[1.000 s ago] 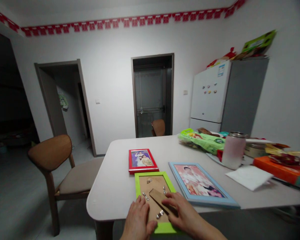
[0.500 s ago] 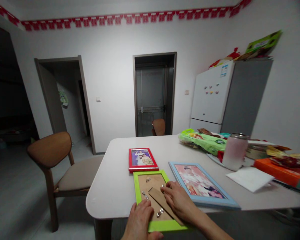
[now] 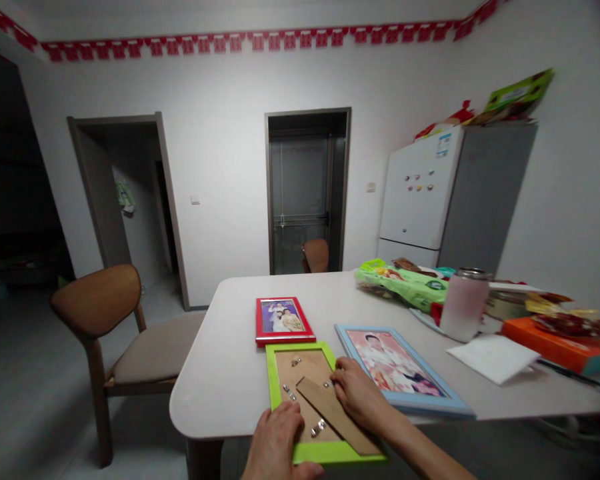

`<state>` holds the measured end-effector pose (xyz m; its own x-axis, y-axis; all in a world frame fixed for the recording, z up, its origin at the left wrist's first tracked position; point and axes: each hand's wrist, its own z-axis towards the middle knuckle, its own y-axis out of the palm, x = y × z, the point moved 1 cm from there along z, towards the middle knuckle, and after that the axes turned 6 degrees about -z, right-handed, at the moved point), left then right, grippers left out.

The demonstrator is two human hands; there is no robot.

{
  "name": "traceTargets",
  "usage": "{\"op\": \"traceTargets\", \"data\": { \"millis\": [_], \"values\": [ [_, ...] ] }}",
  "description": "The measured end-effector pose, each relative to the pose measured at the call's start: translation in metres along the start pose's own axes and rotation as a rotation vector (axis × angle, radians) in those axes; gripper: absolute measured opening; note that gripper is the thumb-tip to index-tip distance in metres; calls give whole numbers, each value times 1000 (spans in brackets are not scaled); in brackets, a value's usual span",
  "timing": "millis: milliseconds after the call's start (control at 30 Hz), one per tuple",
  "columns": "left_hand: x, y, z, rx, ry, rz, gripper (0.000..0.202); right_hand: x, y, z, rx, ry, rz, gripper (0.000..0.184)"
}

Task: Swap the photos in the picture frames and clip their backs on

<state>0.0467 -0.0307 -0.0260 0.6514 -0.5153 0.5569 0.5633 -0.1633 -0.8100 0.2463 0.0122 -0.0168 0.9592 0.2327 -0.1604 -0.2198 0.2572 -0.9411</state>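
A green picture frame [image 3: 275, 380] lies back side up at the table's near edge, its brown backing board [image 3: 307, 363] showing. Several small metal clips [image 3: 319, 427] sit on the board, and a brown stand leg [image 3: 325, 410] runs slantwise across it. My left hand [image 3: 277, 437] grips the frame's near left corner, fingers over the left border and thumb by the near border. My right hand [image 3: 357, 393] is closed at the right border, its curled fingers beside a clip [image 3: 328, 385]; its fingertips are partly hidden.
Beyond the green frame lies a red picture frame [image 3: 286, 340], photo up. A blue picture frame [image 3: 405, 402] lies close by my right hand. Farther right are a white napkin [image 3: 493, 358], a pink bottle [image 3: 464, 307], an orange box [image 3: 545, 343] and a green bag [image 3: 405, 283]. A chair [image 3: 97, 300] stands left.
My right hand's fingers have shifted slightly right, off the clip on the right side, which now shows more fully. My left hand stays on the frame's near left corner.
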Motion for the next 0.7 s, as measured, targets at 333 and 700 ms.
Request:
{"op": "traceTargets", "data": {
  "millis": [333,700],
  "values": [
    [-9,1,3,-21,13,-27,56,-16,-12,-21,8,-70,69,27],
    [-4,1,-1,20,27,-22,53,-51,-32,-49,-111,-402,132,19]
  ]
}}
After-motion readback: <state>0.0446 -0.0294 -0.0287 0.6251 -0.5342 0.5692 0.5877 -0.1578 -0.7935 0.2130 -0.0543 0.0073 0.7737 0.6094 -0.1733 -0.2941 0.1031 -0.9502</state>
